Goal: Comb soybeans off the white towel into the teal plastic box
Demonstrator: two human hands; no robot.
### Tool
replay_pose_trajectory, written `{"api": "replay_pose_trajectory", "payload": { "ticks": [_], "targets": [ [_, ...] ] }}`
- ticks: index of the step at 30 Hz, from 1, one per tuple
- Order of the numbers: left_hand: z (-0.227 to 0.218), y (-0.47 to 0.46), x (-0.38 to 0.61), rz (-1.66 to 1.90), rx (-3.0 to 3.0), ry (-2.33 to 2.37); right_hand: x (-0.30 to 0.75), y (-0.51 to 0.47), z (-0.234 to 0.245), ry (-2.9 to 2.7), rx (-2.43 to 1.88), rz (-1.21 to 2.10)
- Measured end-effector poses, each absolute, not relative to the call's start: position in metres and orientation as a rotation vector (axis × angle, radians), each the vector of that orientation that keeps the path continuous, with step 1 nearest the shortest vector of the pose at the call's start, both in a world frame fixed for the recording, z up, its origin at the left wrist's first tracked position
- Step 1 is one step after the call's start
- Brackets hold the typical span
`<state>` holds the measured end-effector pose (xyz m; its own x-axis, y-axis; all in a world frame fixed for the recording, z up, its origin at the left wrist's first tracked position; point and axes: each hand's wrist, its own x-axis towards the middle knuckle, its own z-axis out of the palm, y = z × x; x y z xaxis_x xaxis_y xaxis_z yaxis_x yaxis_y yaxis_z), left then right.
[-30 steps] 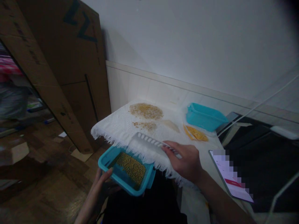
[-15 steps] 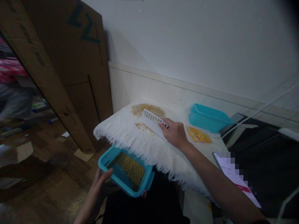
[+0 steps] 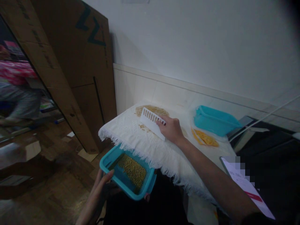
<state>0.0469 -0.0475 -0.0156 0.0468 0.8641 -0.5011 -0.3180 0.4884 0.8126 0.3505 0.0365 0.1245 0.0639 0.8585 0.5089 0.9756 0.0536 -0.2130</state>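
White fringed cloth [image 3: 124,126] carries a spread of pale beans [image 3: 162,111]. The right hand [image 3: 171,128] grasps a slotted white plate [image 3: 152,125] at their near side; the left hand [image 3: 104,181] clasps a blue bin [image 3: 125,189] of greenish beans [image 3: 133,170] below the cloth's edge.

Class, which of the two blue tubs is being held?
The near tub, in the left hand, with beans showing inside; the far tub stands near the wall, no hand on it.
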Motion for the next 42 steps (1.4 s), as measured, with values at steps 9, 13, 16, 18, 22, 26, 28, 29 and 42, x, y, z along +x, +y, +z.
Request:
{"api": "replay_pose_trajectory", "payload": {
  "ticks": [9, 13, 16, 18, 22, 26, 28, 29, 42],
  "targets": [
    [-0.015, -0.048, 0.047, 0.980, 0.551, 1.180, 0.356, 0.023, 0.123, -1.730, -1.741, -0.222],
    [-0.013, -0.049, 0.046, 0.960, 0.536, 1.151, 0.356, 0.015, 0.118, -1.727, -1.726, -0.230],
    [-0.011, -0.050, 0.046, 0.947, 0.541, 1.133, 0.354, 0.011, 0.120, -1.717, -1.705, -0.216],
    [-0.010, -0.050, 0.046, 0.957, 0.545, 1.141, 0.356, 0.010, 0.125, -1.696, -1.706, -0.220],
    [-0.010, -0.051, 0.048, 0.984, 0.535, 1.156, 0.363, 0.004, 0.133, -1.649, -1.734, -0.241],
    [-0.013, -0.049, 0.048, 0.989, 0.548, 1.149, 0.366, -0.011, 0.128, -1.678, -1.741, -0.249],
    [-0.015, -0.048, 0.047, 0.980, 0.562, 1.161, 0.365, -0.018, 0.123, -1.682, -1.742, -0.249],
    [-0.016, -0.047, 0.046, 0.973, 0.564, 1.162, 0.365, -0.020, 0.121, -1.678, -1.744, -0.252],
    [-0.014, -0.048, 0.046, 0.952, 0.532, 1.135, 0.365, -0.033, 0.115, -1.646, -1.730, -0.298]
  ]
}}
